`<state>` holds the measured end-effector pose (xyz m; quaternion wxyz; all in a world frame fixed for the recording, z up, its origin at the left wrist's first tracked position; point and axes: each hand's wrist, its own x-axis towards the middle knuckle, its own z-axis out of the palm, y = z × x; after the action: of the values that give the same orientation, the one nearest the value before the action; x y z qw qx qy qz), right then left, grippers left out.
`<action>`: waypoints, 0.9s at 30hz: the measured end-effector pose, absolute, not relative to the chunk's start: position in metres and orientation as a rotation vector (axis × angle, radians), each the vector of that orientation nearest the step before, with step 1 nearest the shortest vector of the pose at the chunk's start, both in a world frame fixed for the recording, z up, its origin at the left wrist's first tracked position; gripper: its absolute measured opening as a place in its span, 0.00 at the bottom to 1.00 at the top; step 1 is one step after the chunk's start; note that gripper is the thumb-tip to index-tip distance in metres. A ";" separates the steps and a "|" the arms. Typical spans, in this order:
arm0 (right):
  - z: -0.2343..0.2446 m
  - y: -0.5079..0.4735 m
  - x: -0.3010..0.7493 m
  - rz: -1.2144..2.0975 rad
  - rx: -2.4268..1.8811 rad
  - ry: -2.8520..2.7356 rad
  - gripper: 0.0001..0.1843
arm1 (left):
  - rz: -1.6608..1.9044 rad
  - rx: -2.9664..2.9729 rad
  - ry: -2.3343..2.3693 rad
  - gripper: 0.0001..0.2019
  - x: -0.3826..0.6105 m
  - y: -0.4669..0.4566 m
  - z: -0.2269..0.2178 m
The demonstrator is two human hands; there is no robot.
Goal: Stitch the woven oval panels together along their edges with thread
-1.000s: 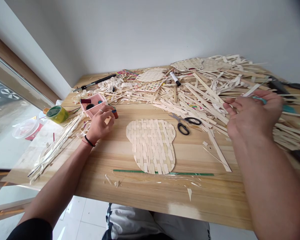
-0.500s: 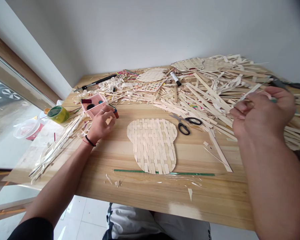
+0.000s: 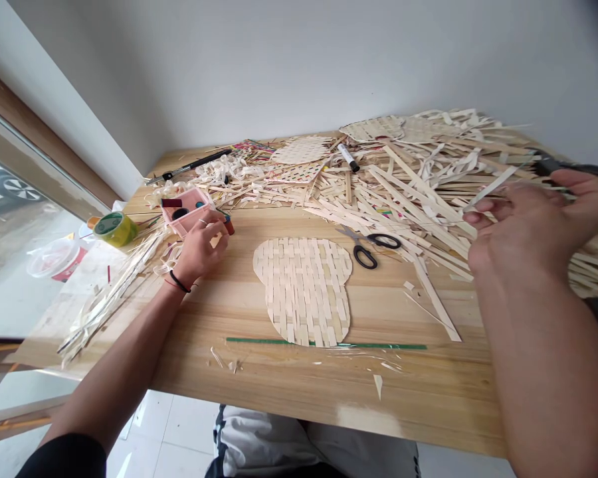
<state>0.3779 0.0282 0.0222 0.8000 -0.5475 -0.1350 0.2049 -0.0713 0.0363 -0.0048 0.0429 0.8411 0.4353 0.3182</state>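
My left hand (image 3: 204, 245) is closed beside a pink box (image 3: 194, 198) that holds spools of thread. Its fingers are curled with the tips pressed together, and what lies between them is hidden. A reddish-brown spool (image 3: 229, 227) shows just past the fingertips. Raised over the right side of the table, my right hand (image 3: 528, 222) has its thumb spread away from loosely bent fingers. A faint thread-like line runs near those fingertips. Between my hands lies a flat woven panel (image 3: 306, 289) of pale strips, rounded and wider at its top. Black-handled scissors (image 3: 371, 244) lie to its right.
A green strip (image 3: 383, 346) runs under the panel's lower edge. Piled pale strips (image 3: 403, 186) cover the back and right, with a marker (image 3: 349, 158) and other woven pieces (image 3: 301, 150) on top. Yellow-green tape (image 3: 114, 229) and a plastic tub (image 3: 54, 257) stand left.
My right hand has shifted slightly right and opened, its thumb moving away from the fingers. A small green thing seen by that hand earlier no longer shows. My left hand stays nearly still.
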 end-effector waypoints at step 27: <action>0.009 0.036 0.392 0.326 -1.198 -0.312 0.26 | 0.992 2.528 1.397 0.07 -0.071 0.038 -0.007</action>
<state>0.3921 0.0360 0.0090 0.8021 -0.5588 -0.1456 0.1521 -0.0705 0.0375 -0.0067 0.0439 0.8269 0.4570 0.3246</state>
